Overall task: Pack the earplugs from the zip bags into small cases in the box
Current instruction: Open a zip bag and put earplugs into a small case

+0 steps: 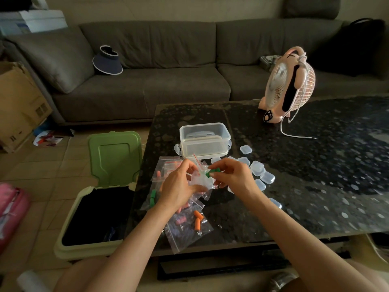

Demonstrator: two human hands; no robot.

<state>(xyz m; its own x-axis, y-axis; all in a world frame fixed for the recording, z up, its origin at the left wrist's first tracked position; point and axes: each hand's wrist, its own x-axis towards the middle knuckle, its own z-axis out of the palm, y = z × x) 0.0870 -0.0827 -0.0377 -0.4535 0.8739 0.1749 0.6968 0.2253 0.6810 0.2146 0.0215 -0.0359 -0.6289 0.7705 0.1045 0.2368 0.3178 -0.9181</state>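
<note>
Fingers (pixel 217 176) of the right hand (pixel 233 178) are clamped on a green earplug (pixel 213 171) at the mouth of a crumpled zip bag (pixel 200 180). The left hand (pixel 179 186) grips that bag from 9 o'clock, fingers curled round it. Both are held just above the dark surface (pixel 315 165). How much of the earplug sits inside the plastic is hard to make out.

The clear box (pixel 204 142) stands at 12 o'clock from the hands; a pale shape inside, perhaps its lid, blurs behind the wall. Small cases (pixel 257 167) scatter toward 3 o'clock, some hidden behind the right wrist. More bags (pixel 187 230) lie at 6 o'clock, partly under the left forearm, with orange earplugs (pixel 197 220) showing through.
</note>
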